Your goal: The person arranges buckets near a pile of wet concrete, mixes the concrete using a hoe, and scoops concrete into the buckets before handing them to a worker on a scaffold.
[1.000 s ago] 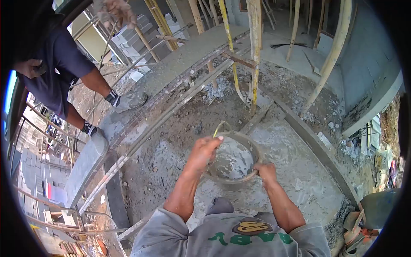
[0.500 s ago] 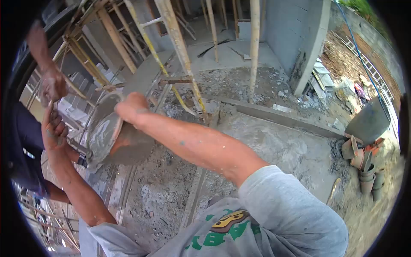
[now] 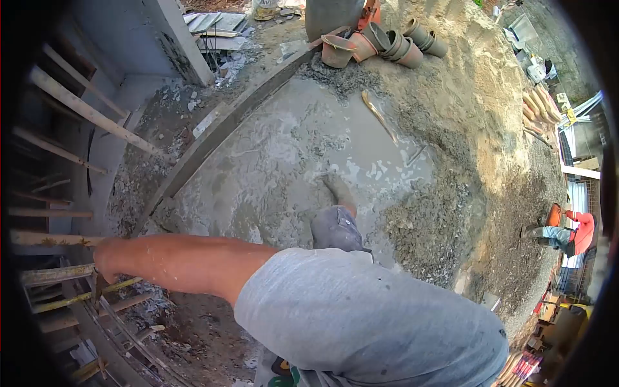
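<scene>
My right arm stretches across to the left side of the view. The back of my right hand (image 3: 108, 258) shows beside the wooden poles (image 3: 58, 275); its fingers are mostly hidden, and I cannot make out anything in them. My left hand is out of view. Below my arm and sleeve, my foot (image 3: 338, 190) stands in wet grey cement mix (image 3: 277, 148). A curved wooden handle (image 3: 379, 116) lies partly sunk in the mix.
Several stacked buckets (image 3: 400, 51) and a grey drum (image 3: 332, 16) stand at the far edge of the mix. A low concrete curb (image 3: 219, 138) borders it on the left. Sand (image 3: 490, 97) lies to the right, where a person in red (image 3: 582, 232) is bent over.
My view has swung to the right. The cement-coated bucket, my left hand and the other person's arm have left the view. My right hand now appears at the far left.
</scene>
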`<state>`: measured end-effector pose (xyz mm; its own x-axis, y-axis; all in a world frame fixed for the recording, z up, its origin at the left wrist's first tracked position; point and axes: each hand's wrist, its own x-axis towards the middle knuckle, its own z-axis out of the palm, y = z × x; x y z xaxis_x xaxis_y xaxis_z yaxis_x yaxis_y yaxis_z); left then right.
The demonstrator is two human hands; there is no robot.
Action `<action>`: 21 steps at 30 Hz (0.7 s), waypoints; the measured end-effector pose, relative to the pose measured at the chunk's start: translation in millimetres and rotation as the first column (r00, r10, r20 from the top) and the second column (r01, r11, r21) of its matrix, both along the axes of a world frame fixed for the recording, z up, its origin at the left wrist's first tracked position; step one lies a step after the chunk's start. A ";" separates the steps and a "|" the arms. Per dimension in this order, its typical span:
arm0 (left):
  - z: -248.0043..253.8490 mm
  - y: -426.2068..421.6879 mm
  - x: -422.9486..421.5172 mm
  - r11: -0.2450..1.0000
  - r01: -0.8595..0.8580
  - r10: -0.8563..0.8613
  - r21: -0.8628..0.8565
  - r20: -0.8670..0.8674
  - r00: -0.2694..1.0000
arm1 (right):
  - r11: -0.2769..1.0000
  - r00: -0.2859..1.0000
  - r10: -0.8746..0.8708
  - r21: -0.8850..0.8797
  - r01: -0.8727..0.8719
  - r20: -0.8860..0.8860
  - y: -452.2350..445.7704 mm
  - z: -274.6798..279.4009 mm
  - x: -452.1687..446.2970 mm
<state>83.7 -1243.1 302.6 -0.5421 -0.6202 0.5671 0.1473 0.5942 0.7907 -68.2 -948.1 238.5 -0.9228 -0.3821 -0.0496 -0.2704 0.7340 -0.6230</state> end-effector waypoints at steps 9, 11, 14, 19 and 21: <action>-299.5 442.2 33.5 0.547 0.667 -0.763 0.506 0.629 0.148 | 0.453 0.585 -0.776 -0.435 0.778 0.238 466.5 -134.4 128.5; -290.8 556.4 59.2 0.381 0.760 -0.756 0.526 0.651 -0.071 | 0.320 0.291 -0.803 -0.035 0.947 0.520 552.3 -252.6 204.0; -257.9 640.8 82.1 0.189 0.832 -0.726 0.521 0.645 -0.239 | 0.207 -0.079 -0.816 0.416 0.886 0.573 624.8 -315.2 366.4; -299.9 701.2 21.1 0.267 0.780 -0.781 0.566 0.601 -0.168 | 0.016 -0.306 -0.823 0.558 0.830 0.478 693.2 -319.5 536.8; -298.9 710.7 5.5 0.375 0.736 -0.765 0.564 0.637 -0.098 | 0.017 -0.322 -0.830 0.597 0.802 0.456 715.2 -326.7 581.6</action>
